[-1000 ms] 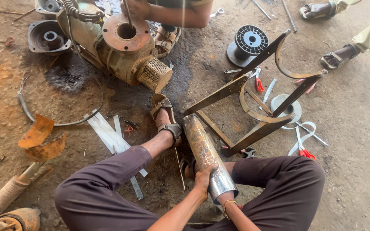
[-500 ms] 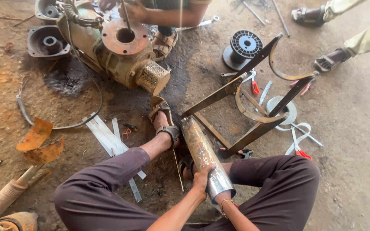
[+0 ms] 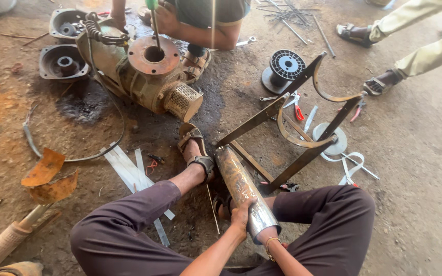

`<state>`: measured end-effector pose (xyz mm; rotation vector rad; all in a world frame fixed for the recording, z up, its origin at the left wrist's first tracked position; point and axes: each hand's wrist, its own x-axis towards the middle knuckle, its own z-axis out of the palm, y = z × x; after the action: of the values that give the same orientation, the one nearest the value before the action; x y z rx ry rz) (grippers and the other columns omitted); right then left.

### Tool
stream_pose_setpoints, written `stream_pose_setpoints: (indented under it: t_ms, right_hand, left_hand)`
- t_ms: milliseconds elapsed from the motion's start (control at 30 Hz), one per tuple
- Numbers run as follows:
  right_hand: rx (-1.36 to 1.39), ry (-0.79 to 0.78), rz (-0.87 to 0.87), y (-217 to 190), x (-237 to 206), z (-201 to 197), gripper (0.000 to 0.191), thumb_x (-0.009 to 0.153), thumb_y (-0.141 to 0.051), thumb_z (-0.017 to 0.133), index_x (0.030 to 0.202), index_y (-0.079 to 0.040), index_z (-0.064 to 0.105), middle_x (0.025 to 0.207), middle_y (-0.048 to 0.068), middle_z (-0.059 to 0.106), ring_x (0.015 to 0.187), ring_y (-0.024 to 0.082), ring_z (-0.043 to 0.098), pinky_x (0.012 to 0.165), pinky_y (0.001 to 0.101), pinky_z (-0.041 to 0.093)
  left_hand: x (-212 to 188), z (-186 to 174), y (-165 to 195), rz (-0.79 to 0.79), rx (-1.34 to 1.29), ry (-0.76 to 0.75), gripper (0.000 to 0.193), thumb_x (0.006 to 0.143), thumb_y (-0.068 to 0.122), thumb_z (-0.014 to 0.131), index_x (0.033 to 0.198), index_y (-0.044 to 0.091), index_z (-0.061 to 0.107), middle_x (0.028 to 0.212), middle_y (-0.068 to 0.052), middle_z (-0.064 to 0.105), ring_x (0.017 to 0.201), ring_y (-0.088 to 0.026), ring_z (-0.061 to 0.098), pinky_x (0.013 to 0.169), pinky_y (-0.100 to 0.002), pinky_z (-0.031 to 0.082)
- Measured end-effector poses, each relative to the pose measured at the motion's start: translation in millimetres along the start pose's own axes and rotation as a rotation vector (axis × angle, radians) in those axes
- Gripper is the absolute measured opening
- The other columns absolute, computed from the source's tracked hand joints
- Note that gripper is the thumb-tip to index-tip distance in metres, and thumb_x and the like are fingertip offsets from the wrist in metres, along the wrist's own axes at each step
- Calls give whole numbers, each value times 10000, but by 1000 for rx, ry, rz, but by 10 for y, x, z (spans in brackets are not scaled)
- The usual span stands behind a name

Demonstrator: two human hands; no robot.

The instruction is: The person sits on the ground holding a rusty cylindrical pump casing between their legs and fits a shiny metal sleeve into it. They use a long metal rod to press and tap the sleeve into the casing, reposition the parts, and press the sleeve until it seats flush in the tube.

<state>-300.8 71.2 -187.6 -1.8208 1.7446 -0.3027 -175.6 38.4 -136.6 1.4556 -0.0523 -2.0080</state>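
The left hand (image 3: 243, 212) is wrapped around the near end of a long metal cylinder (image 3: 239, 185) that lies on the dirt floor between the person's legs, its far end beside the sandalled foot (image 3: 196, 153). The right hand (image 3: 263, 236) sits mostly hidden under the cylinder's shiny end, so its grip cannot be told; an angle-iron stand (image 3: 303, 138) stands just beyond

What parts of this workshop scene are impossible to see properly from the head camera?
- Right hand: mostly hidden behind the metal cylinder; its grip cannot be judged.
- Left hand: fingers wrap the cylinder; underside hidden.
- Cylinder's near end: blocked by the hands.
- Person by the pump motor: cut off by the top edge.
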Motion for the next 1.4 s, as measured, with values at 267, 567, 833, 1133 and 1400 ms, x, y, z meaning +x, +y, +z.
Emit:
stream_pose_setpoints:
  t_ms: [267, 567, 833, 1133, 1400]
  right_hand:
    - [-317, -26, -134, -86, -35, -82, 400, 931, -184, 520, 1309, -78, 595, 1305, 149, 625, 1214, 280, 575, 1046, 375, 425]
    - [11, -5, -24, -111, 4, -111, 388, 985, -171, 498, 1351, -73, 580, 1298, 128, 651, 1197, 239, 619, 1029, 335, 454]
    - [125, 58, -3, -151, -76, -148, 420, 923, -171, 573, 1326, -52, 590, 1271, 145, 661, 1176, 270, 632, 1000, 354, 477]
    - [-353, -40, -185, -62, -72, -99, 428, 961, -225, 443, 1336, -89, 597, 1371, 147, 602, 1270, 296, 553, 1070, 402, 399]
    - [-726, -74, -396, -2, -76, -61, 453, 931, -220, 464, 1324, -36, 595, 1359, 198, 594, 1272, 349, 547, 1090, 467, 373]
  left_hand:
    - [-42, 10, 42, 10, -23, -26, 801, 653, 411, 842, 1188, -153, 652, 1010, -196, 765, 841, -269, 761, 795, -363, 607]
    - [-73, 34, 59, -3, -55, -51, 771, 667, 393, 837, 1179, -154, 655, 1010, -197, 762, 848, -275, 759, 805, -371, 609]
    - [-65, 37, 52, 8, -19, -57, 772, 687, 399, 829, 1187, -160, 647, 1023, -210, 761, 867, -281, 758, 817, -358, 602]
    - [-56, 27, 42, 5, -14, -54, 845, 668, 432, 835, 1224, -169, 625, 1072, -209, 746, 923, -281, 740, 846, -364, 576]
    - [-53, 45, 38, -2, -11, -21, 850, 662, 414, 842, 1239, -166, 611, 1086, -204, 748, 929, -287, 741, 860, -376, 580]
